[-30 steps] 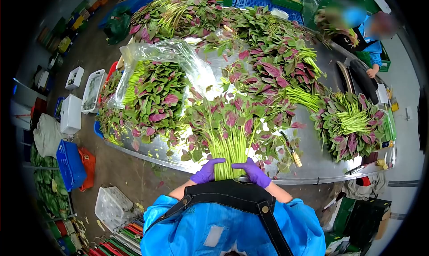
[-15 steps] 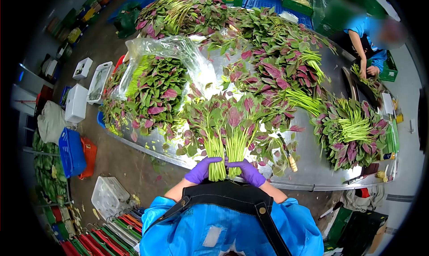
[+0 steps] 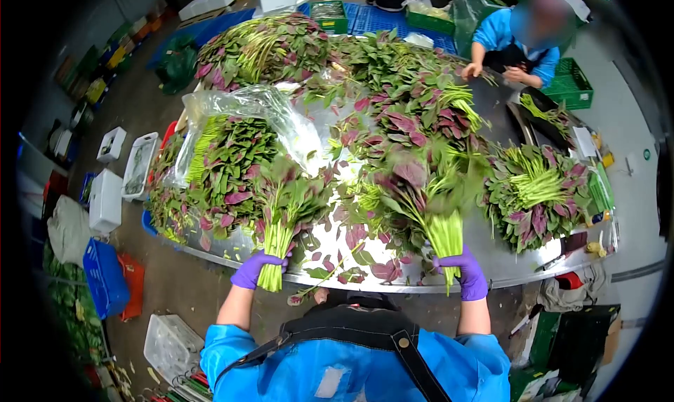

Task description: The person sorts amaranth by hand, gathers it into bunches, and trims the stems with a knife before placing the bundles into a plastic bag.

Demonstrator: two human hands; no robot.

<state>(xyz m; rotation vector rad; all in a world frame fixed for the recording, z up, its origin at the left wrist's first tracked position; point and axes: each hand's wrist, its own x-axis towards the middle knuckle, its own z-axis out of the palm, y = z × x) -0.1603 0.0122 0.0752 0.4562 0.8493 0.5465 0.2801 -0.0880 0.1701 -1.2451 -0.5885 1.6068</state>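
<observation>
My left hand [image 3: 258, 268], in a purple glove, is closed around the lower stems of a bunch of amaranth [image 3: 278, 237]. Its green and purple leaves point away from me over the table's near edge. Farther right, my right hand [image 3: 465, 272], gloved the same way, grips a second amaranth bunch [image 3: 445, 235] by the stems; its leafy top is blurred. Loose leaves [image 3: 385, 270] and trimmings lie on the metal table [image 3: 495, 265] between the two bunches.
Stacked amaranth [image 3: 239, 156] under a clear plastic bag [image 3: 281, 114] is at left. A bundle pile [image 3: 537, 184] sits at right; more heaps [image 3: 263, 47] lie at the back. A co-worker [image 3: 502, 40] stands far right beside a green crate [image 3: 570, 86]. Blue [image 3: 105, 279] and white boxes [image 3: 105, 200] stand left.
My hands have moved apart from side by side, each carrying its bunch: the left one leftward, the right one rightward. The view has shifted, and the co-worker's hands are farther apart.
</observation>
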